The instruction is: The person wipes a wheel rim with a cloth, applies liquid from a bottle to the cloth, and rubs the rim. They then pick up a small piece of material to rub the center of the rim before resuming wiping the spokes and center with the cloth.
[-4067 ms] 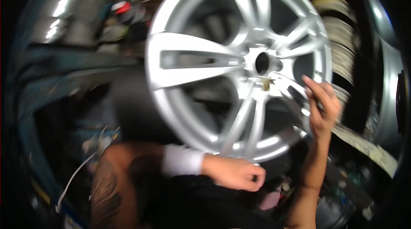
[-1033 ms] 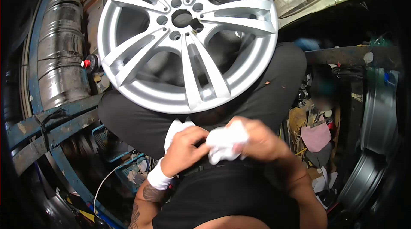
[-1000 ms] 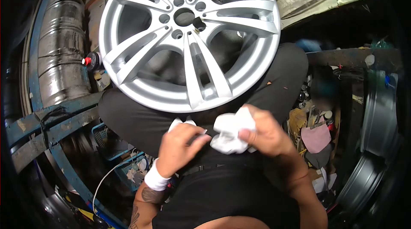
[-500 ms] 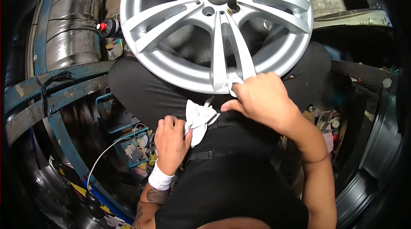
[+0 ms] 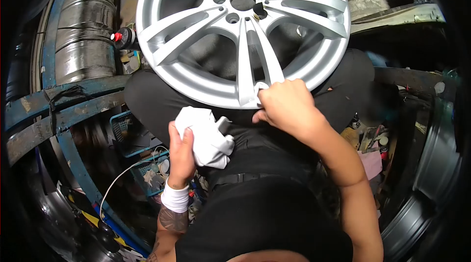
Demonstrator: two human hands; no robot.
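A silver alloy wheel [image 5: 245, 66] with paired spokes rests over my lap, its face toward me. My right hand [image 5: 289, 107] is at its near edge, fingers closed on a small bit of white cloth [image 5: 259, 87] pressed at the outer end of a spoke pair; the fingertips are partly hidden. In front of my belt, my left hand [image 5: 180, 156] grips a larger bunched white cloth [image 5: 205, 137], with the thumb on top and the other fingers mostly behind it. The larger cloth is apart from the wheel.
Blue metal frame bars [image 5: 78, 164] run along the left, below a stack of bare metal wheel barrels [image 5: 86, 26]. A dark bottle with a red cap [image 5: 126, 37] lies beside the wheel. Blue plastic baskets [image 5: 128, 132] hold odds and ends at lower left. More wheels [image 5: 409, 220] stand at lower right.
My left hand has turned and lifted the larger cloth, which now shows more broadly. In the view, the wheel and my right hand sit slightly further left.
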